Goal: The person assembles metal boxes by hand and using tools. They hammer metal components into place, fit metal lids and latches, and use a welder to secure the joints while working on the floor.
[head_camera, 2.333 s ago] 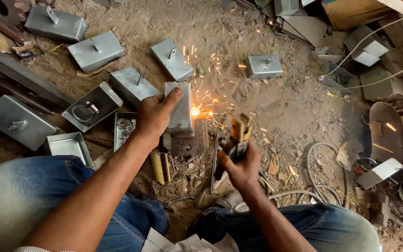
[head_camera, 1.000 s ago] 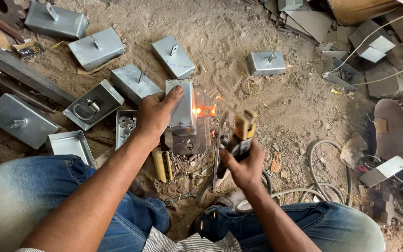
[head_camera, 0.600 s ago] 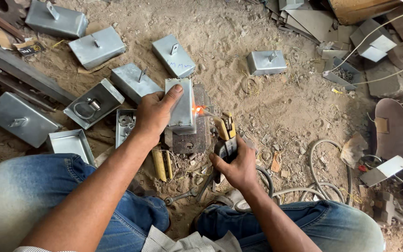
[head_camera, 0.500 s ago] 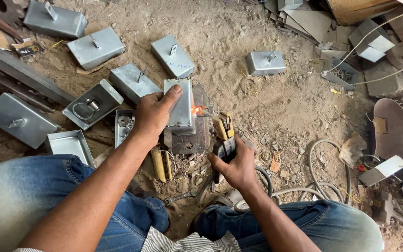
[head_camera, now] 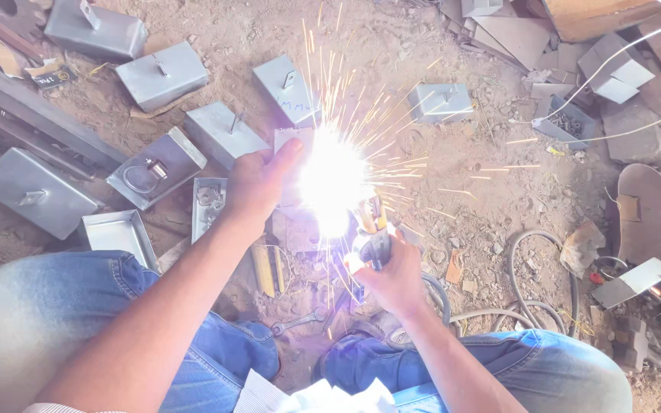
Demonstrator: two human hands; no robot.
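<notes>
1. Two hands work at one bright point near the middle of the dirt floor. The left hand is clamped on a small grey metal box, fingers over its top, holding it upright on a dark plate just near of it.
2. At the box's right side the right hand is closed tight around a yellow-jawed electrode holder, its tip lost in the white welding arc, with sparks flying up and to the right.
3. Just near of the hands, between the blue-jeaned knees, lie a spanner and some yellowish sticks; grey cables loop to the right.
4. Further out, to the left and far side, lie more grey boxes and lids: one with an upright tab, one open tray, one holding a ring, and another far right of the sparks.
5. Judging by this, the weld on the held box is under way; how much of its seam is done cannot be told through the glare, and several pieces around appear unjoined.
</notes>
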